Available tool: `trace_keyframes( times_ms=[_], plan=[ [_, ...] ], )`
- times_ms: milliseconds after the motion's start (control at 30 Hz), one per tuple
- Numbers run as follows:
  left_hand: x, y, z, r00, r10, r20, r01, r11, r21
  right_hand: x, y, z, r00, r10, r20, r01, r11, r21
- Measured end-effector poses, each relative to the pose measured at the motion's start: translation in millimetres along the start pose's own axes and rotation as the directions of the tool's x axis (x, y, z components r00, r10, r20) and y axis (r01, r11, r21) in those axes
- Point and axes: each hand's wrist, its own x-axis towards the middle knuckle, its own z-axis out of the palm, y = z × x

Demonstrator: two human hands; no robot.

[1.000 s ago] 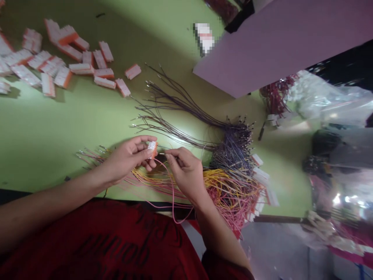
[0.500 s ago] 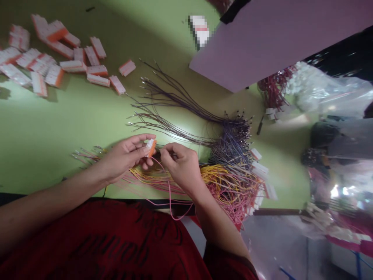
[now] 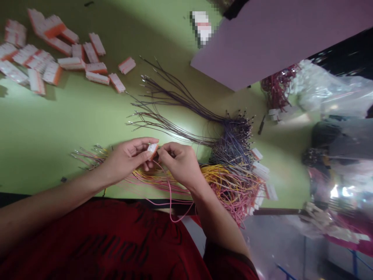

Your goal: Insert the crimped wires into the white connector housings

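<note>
Left of the dark wire bundle [image 3: 233, 143], the left hand [image 3: 126, 160] is gripping the white-and-orange connector [image 3: 152, 149], presumably light, rigid and best held by its white sides, while the right hand [image 3: 183, 162] is bunching alongside, contents indeterminable.

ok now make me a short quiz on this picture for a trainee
1. Which of the person's hands holds the white-and-orange connector?
2. True or false: the yellow wires lie nearer the person than the dark wires.
3. Fill in: a ____ wire runs from the connector and droops in a loop.

Key:
1. The left hand
2. True
3. pink
</note>
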Motion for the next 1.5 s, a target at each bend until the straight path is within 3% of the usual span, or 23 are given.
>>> trace_keyframes(
  times_ms=[300, 600, 733, 833, 933, 1033, 1133, 1200, 1267, 1333, 1400, 1500],
  plan=[
    [-0.6, 1.7, 0.5, 0.998, -0.017, -0.065, 0.016, 1.000, -0.013, -3.6, 14.5, 14.5, 0.999, 0.014, -0.040, -0.003, 0.964, 0.266],
    [-7.8, -0.4, -1.3, 0.982, -0.133, -0.133, 0.147, 0.985, 0.095, -5.3, 20.0, 24.8, 0.997, -0.047, -0.055, 0.055, 0.987, 0.152],
    [-7.6, -6.2, -1.1, 0.983, -0.087, -0.163, 0.101, 0.992, 0.078, -7.1, 22.7, 26.2, 0.991, -0.058, -0.118, 0.074, 0.988, 0.136],
    [-7.5, -4.9, 4.2, 0.981, -0.075, -0.179, 0.085, 0.995, 0.050, -9.7, 22.6, 25.2, 0.993, -0.080, -0.089, 0.090, 0.990, 0.108],
    [-8.0, -1.5, 7.7, 0.981, -0.080, -0.175, 0.090, 0.995, 0.048, -10.9, 17.6, 17.6, 0.988, -0.145, -0.051, 0.143, 0.989, -0.037],
    [-8.1, 0.4, 8.0, 0.992, -0.087, -0.092, 0.090, 0.995, 0.029, -1.1, 10.0, -8.7, 0.980, -0.188, -0.069, 0.171, 0.964, -0.202],
    [-5.4, 1.6, 7.8, 0.993, -0.075, -0.092, 0.074, 0.997, -0.019, 30.9, 9.2, -49.8, 0.949, -0.192, -0.252, 0.079, 0.913, -0.400],
    [-2.6, 2.8, 7.9, 0.990, -0.082, -0.115, 0.076, 0.995, -0.059, 60.1, 14.4, -72.1, 0.905, -0.184, -0.383, -0.090, 0.798, -0.596],
    [-0.5, 4.3, 7.6, 0.990, -0.081, -0.116, 0.073, 0.995, -0.074, 85.6, 22.5, -83.5, 0.917, -0.158, -0.367, -0.180, 0.657, -0.732],
    [0.1, 5.3, 6.6, 0.990, -0.090, -0.107, 0.082, 0.994, -0.075, 101.6, 30.7, -85.3, 0.945, -0.142, -0.295, -0.175, 0.543, -0.821],
    [0.0, 5.3, 5.0, 0.990, -0.102, -0.095, 0.096, 0.993, -0.073, 108.4, 36.7, -82.7, 0.956, -0.150, -0.251, -0.152, 0.476, -0.866],
    [-0.7, 4.2, 2.1, 0.991, -0.105, -0.081, 0.099, 0.993, -0.072, 108.6, 39.4, -80.7, 0.956, -0.161, -0.247, -0.153, 0.443, -0.883]
  ],
)
